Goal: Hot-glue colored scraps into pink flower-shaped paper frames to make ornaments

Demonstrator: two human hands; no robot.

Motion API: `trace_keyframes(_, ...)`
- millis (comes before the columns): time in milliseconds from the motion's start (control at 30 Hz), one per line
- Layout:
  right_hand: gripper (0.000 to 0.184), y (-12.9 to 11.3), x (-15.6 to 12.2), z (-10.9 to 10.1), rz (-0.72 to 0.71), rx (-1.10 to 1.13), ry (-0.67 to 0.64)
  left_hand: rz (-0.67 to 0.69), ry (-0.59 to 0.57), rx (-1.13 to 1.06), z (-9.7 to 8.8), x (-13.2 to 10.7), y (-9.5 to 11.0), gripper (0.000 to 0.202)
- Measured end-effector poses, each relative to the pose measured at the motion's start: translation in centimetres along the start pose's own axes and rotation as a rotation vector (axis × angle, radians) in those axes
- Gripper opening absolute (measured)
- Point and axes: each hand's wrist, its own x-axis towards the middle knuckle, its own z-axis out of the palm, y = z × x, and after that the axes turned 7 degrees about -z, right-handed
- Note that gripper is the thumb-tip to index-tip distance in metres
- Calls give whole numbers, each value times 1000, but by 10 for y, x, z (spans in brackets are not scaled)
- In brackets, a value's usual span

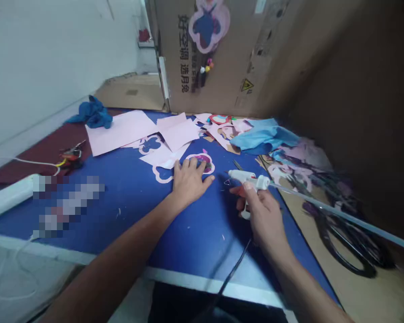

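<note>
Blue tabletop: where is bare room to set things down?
Bare, scraps aside: between left forearm and glue-gun cord; also left of that forearm, nearer than the pink sheets. Crowded: the back, with sheets and light-blue cloth.

From my feed I read black lettering "好空调 选月兔" (183, 54) down a tall brown cardboard panel (229, 85), which also bears a yellow triangular warning sign (247, 85).

A pale pink paper cutout (157, 176) with a curvy, looped outline lies flat near the middle of the desk (202, 242), its centre hidden under the left hand (190, 179); magenta shows inside its right loop. Toward the desk's right edge, the right hand (264, 211) grips a white glue gun (242, 176), nozzle pointing left, a long translucent glue stick (323, 207) reaching back past that edge.
</note>
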Motion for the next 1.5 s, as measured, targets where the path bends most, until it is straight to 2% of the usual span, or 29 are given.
trace_keyframes(367,85,-4,3,3,37,70,30,-3,8,11,5,3,-1,62)
trace_keyframes(600,73,-1,-2,4,156,283,70,9,4,9,5,3,-1,63)
trace_keyframes(767,64,2,-11,3,271,481,50,29,23,0,6,4,-1,62)
trace_keyframes(967,63,-3,-18,-4,285,519,46,6,49,-27,5,0,-4,65)
trace_keyframes(1067,63,-5,-19,-7,281,518,43,37,8,-81,1,-1,-6,68)
trace_keyframes(1267,63,-6,-21,-9,297,539,38,127,-185,-159,-1,2,-9,71)
trace_keyframes(1500,59,-6,-22,-9,304,566,30,124,-162,-214,2,7,-17,65)
